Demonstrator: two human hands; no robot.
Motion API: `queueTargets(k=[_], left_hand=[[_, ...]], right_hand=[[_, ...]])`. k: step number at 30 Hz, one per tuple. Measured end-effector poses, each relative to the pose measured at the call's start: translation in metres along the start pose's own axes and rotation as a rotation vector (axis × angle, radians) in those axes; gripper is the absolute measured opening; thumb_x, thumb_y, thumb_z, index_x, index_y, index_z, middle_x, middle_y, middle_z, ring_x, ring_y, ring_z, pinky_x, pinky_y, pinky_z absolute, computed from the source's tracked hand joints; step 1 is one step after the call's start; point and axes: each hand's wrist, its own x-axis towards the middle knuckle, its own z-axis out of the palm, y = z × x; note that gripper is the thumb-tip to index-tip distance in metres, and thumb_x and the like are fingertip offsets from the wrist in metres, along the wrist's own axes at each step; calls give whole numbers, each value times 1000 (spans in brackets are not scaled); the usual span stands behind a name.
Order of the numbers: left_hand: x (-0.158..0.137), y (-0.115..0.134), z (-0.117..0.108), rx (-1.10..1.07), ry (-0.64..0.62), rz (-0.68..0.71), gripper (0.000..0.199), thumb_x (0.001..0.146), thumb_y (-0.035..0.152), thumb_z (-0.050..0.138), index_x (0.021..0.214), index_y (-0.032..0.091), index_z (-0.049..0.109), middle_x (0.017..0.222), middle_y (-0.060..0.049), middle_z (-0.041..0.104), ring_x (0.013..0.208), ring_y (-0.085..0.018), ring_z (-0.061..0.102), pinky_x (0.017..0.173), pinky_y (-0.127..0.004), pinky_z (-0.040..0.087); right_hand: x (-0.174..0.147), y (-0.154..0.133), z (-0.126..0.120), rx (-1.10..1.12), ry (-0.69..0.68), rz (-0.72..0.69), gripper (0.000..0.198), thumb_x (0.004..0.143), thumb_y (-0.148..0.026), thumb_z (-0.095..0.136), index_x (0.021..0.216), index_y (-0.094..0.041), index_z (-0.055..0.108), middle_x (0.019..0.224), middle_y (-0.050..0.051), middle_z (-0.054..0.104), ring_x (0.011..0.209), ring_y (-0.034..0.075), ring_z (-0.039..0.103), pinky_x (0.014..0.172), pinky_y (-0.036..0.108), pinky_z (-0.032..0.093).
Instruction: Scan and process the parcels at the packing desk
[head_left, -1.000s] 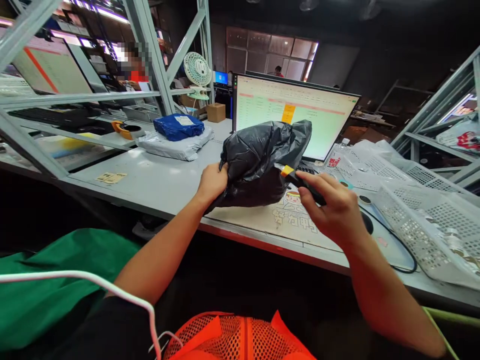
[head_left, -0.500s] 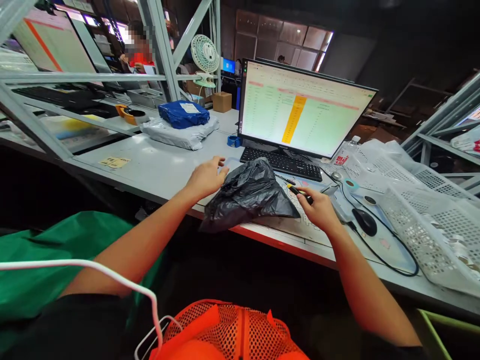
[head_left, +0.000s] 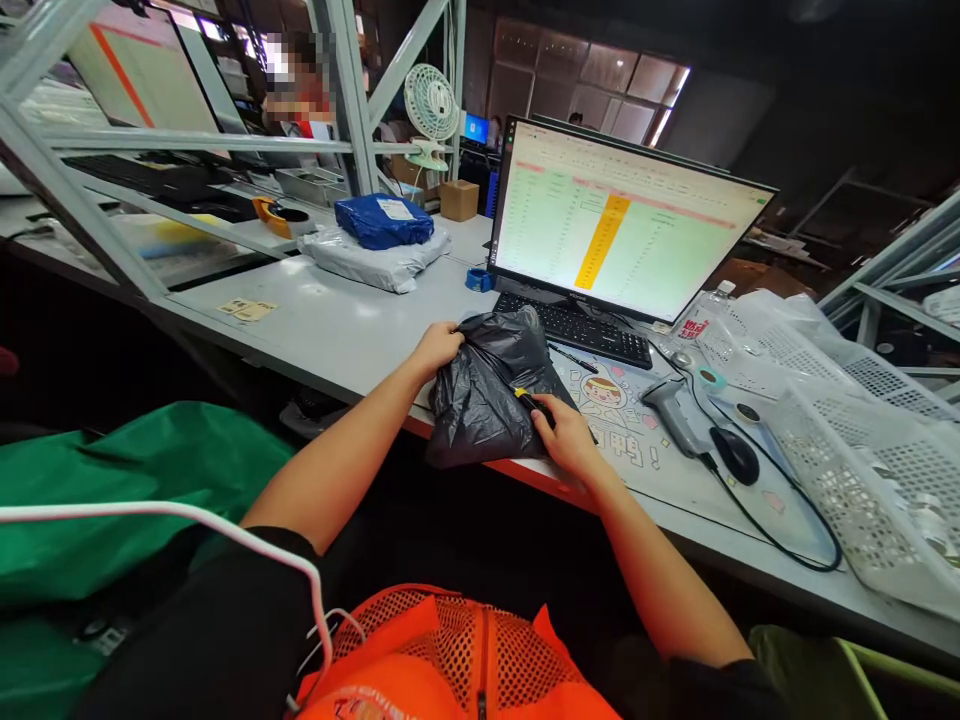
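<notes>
- The black plastic bag [head_left: 487, 415] lies crumpled at the front of the desk [head_left: 300, 325], its near edge hanging slightly over the rim; the directions below take the bag as the centre of the dial, with twelve o'clock toward the top of the view.
- At ten o'clock the left hand [head_left: 439, 348] pinches a gathered fold of the bag's upper corner between thumb and fingers.
- At four o'clock the right hand [head_left: 568, 437] is wrapped around a black-and-yellow utility knife [head_left: 533, 403], which points up and left over the bag.
- The knife's tip seems to meet the plastic, though it is too small here to be certain of contact.
- At two o'clock, just beside the bag, lies a black pen [head_left: 574, 358], with the keyboard [head_left: 600, 335] behind it.
- At one o'clock stands the monitor [head_left: 645, 220], showing a spreadsheet with an orange column.
- At three o'clock the grey barcode scanner [head_left: 675, 412] rests on the desk, near the black mouse [head_left: 735, 457].
- At eleven o'clock, well apart from the bag, a blue parcel [head_left: 382, 222] sits on top of a white parcel [head_left: 367, 265].
</notes>
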Motion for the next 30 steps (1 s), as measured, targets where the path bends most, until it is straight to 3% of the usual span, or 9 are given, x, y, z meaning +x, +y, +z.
queueTargets(k=[4, 8, 12, 15, 17, 21, 27, 30], left_hand=[[-8, 6, 6, 103, 32, 33, 20, 91, 29, 55, 90, 17, 70, 88, -9, 74, 89, -29, 70, 82, -36, 53], [-36, 10, 24, 294, 93, 179, 29, 94, 45, 68, 108, 19, 70, 102, -12, 76, 101, -34, 72, 89, -38, 53], [-56, -4, 38, 304, 173, 353, 25, 104, 29, 47, 114, 20, 69, 96, -10, 74, 94, -29, 73, 86, -35, 52], [-63, -17, 36, 223, 73, 443, 25, 103, 28, 44, 105, 20, 67, 86, -6, 69, 83, -24, 69, 80, -33, 53], [-66, -22, 29, 175, -21, 472, 25, 103, 34, 44, 94, 21, 64, 80, -4, 64, 78, -22, 65, 77, -33, 53], [-71, -25, 15, 104, -136, 509, 35, 103, 49, 45, 87, 22, 61, 78, -5, 62, 76, -24, 62, 76, -37, 55], [-60, -26, -17, 155, -247, 483, 42, 102, 53, 42, 98, 21, 69, 94, -8, 74, 91, -27, 71, 87, -40, 59], [-61, -12, -41, 374, -179, 383, 39, 98, 48, 49, 115, 20, 70, 106, -10, 77, 102, -31, 73, 97, -45, 58]], right_hand=[[-3, -6, -20, -44, -8, -34, 39, 107, -33, 52, 138, -19, 71, 130, 14, 77, 117, 29, 73, 104, 43, 55], [13, -17, -53, -67, 84, -137, 37, 102, -33, 59, 133, -20, 75, 125, 11, 79, 113, 27, 73, 103, 40, 54], [30, -27, -64, -182, -100, -264, 37, 100, -34, 62, 132, -23, 78, 118, 9, 80, 104, 26, 74, 96, 37, 55], [43, -7, -75, -188, -150, -305, 39, 100, -34, 61, 135, -26, 77, 124, 8, 79, 109, 25, 73, 97, 36, 54], [50, 23, -90, -197, -110, -203, 39, 98, -31, 61, 133, -25, 79, 124, 8, 80, 109, 25, 73, 96, 36, 54], [47, 80, -117, -314, -71, 158, 41, 94, -34, 62, 128, -21, 81, 99, 10, 82, 80, 24, 71, 73, 33, 51], [-3, 111, -117, -172, 108, 152, 44, 94, -43, 60, 128, -23, 80, 100, 9, 81, 83, 24, 71, 80, 36, 53], [-28, 125, -111, -161, 196, 268, 46, 96, -42, 57, 129, -18, 78, 104, 13, 80, 93, 28, 73, 89, 41, 56]])
